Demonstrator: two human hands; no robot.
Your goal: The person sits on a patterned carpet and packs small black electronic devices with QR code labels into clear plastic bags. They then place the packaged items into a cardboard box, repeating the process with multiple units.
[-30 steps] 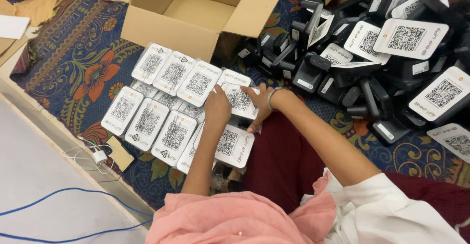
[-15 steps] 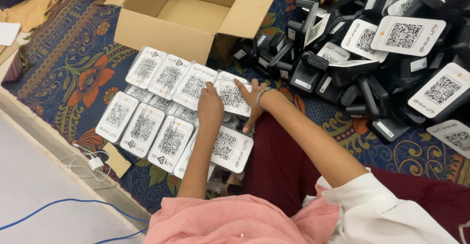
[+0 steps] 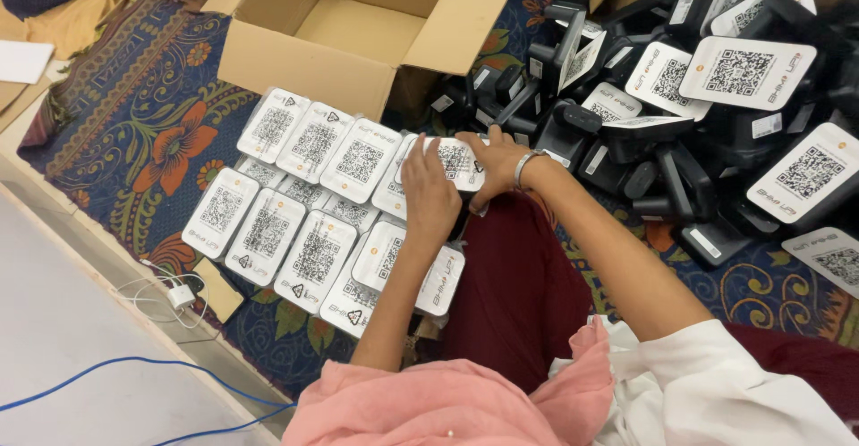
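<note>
Both my hands grip one white card-faced device point(image 3: 454, 161) with a square black code on it, at the right end of the upper row. My left hand point(image 3: 429, 194) lies over its near edge, fingers pointing away from me. My right hand point(image 3: 495, 164), with a metal bangle on the wrist, holds its right side. Several like white devices point(image 3: 295, 204) lie face up in neat rows on the patterned rug, to the left of my hands. Their black bodies are hidden under the white faces.
An open empty cardboard box point(image 3: 358, 30) stands behind the rows. A jumbled heap of black devices with white faces point(image 3: 707, 115) fills the right. A white charger with cable point(image 3: 179, 296) and a blue cable point(image 3: 107, 374) lie on the pale floor at left.
My hands and the white device between them have shifted slightly right in the view, still at the upper row's right end. The rows look unchanged.
</note>
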